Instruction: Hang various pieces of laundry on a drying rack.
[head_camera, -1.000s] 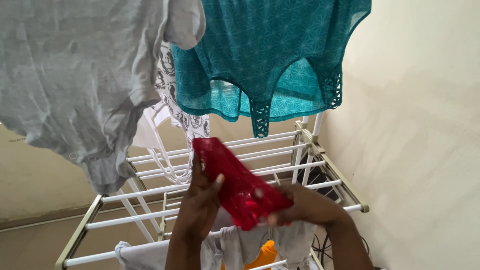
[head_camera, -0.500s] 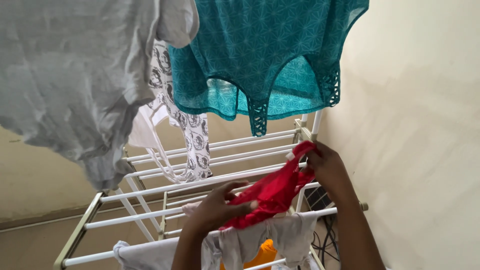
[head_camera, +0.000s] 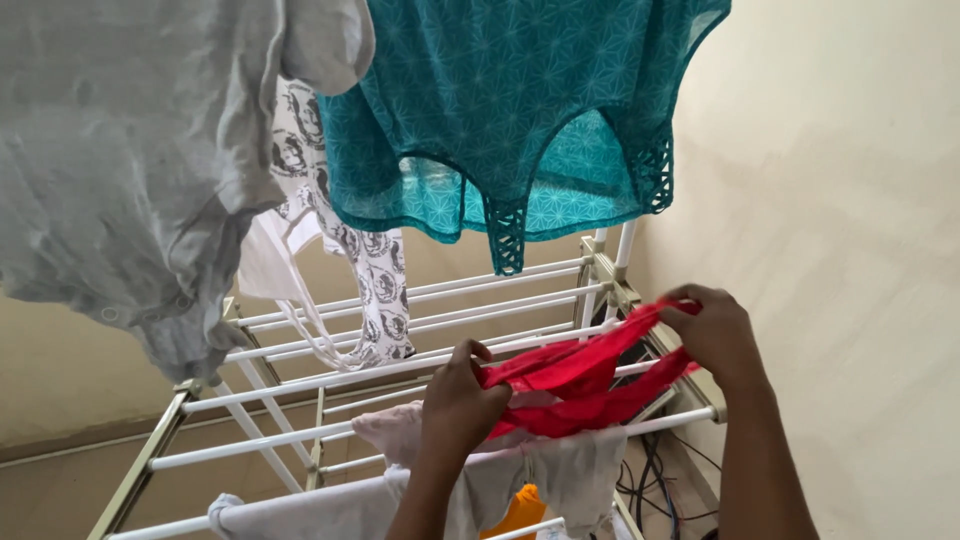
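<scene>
A small red garment (head_camera: 580, 375) is stretched between both hands just above the white rails of a drying rack (head_camera: 330, 375). My left hand (head_camera: 462, 395) grips its left end near the rack's middle. My right hand (head_camera: 712, 335) grips its right end close to the rack's right frame. The cloth sags across two rails between the hands.
A grey shirt (head_camera: 130, 170), a teal patterned top (head_camera: 520, 110) and a white printed cloth (head_camera: 375, 270) hang overhead. Pale garments (head_camera: 560, 470) and an orange piece (head_camera: 522, 508) drape the near rails. A cream wall (head_camera: 850, 250) stands at right. Dark cables (head_camera: 655, 480) lie on the floor.
The red garment was bunched in both hands; my right hand drew it out to the right, and it now spans lower across the rails.
</scene>
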